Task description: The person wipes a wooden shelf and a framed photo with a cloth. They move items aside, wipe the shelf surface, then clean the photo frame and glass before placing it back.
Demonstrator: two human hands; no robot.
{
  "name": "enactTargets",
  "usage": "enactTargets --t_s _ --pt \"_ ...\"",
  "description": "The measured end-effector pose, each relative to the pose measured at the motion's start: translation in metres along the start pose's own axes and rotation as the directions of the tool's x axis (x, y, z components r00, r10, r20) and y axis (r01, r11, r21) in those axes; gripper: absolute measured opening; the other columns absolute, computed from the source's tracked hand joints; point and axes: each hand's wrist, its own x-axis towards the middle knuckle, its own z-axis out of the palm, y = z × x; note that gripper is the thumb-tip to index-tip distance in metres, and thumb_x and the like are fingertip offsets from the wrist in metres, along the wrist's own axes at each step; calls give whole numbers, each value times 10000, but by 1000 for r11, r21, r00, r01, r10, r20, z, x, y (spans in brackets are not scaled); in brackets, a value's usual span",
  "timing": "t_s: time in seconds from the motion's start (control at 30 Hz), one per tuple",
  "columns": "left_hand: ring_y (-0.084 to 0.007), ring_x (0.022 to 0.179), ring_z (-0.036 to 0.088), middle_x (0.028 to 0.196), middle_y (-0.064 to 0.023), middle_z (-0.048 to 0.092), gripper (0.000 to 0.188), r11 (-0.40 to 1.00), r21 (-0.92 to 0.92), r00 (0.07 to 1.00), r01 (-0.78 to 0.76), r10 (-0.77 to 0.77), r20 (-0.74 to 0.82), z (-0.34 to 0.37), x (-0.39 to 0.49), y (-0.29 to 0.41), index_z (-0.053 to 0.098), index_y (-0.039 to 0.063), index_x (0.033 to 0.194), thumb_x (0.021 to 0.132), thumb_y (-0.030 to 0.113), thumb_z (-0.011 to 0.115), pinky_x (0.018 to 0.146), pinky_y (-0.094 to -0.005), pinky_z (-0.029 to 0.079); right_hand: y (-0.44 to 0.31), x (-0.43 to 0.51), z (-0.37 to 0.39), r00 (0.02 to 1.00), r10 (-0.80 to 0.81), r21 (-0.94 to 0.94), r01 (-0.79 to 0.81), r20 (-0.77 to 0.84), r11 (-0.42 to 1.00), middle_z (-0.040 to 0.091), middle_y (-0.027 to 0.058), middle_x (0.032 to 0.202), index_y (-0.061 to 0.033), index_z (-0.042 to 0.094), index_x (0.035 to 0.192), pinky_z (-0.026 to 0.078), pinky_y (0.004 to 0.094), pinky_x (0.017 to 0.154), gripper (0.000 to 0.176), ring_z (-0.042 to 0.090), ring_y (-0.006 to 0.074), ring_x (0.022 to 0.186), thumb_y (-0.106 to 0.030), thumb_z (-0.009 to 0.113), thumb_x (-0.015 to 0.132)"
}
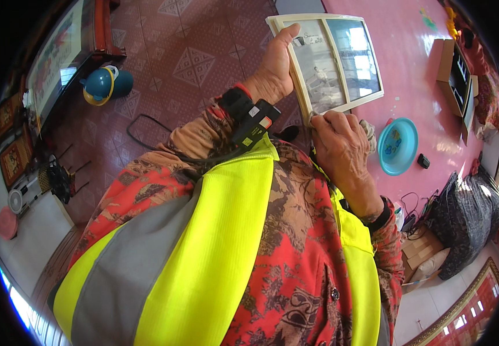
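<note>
A cream-white picture frame (343, 65) with two glazed panels is held tilted in front of me. One panel shows a grey photograph, and window light reflects off the other. My left hand (277, 65) grips the frame's left side, with the thumb over its front edge. At the lower edge, my right hand (340, 140) presses a bunched greyish cloth (368, 135) against the frame's corner. The fingers of that hand are curled, and part of the cloth is hidden beneath them.
A turquoise plastic basin (411, 147) and a small black object (423, 161) rest on a pink surface (388, 26). Farther right are an open cardboard box (446, 82) and a black plastic bag (465, 225). A blue-green bucket-like container (122, 83) stands on the patterned floor (193, 65) at left.
</note>
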Motion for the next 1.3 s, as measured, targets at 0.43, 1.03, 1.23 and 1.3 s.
enactTargets --t_s 0.43,1.03,1.23,1.3 --pt "-243 1089 586 1192 -100 600 457 999 -5 999 -39 39 -11 -1 5 4 522 77 1232 902 393 523 960 -415 449 3 -11 1 1000 -21 57 21 -3 998 532 23 833 -113 638 907 468 346 670 223 547 230 787 -95 675 688" --pt "-258 1068 595 1165 -96 619 410 999 -36 1000 15 -15 -9 5 2 3 541 71 1216 920 350 497 971 -433 437 1 3 4 1000 6 20 -5 -25 1000 529 42 956 -140 611 1019 456 364 705 365 546 239 868 -121 713 668" --pt "-259 1081 584 1183 -98 611 424 997 -69 1000 26 -25 7 5 5 4 539 76 1222 914 363 491 984 -435 421 8 8 10 985 -115 -81 105 -132 991 548 41 1025 -123 604 1011 460 359 760 355 551 247 949 -92 695 669" --pt "-259 1079 585 1184 -97 611 427 998 -58 999 33 -33 -2 6 4 5 540 78 1221 910 367 494 981 -433 423 11 11 12 972 -181 -63 173 -153 983 531 20 1006 -121 590 978 441 334 728 270 543 211 936 -107 633 712"
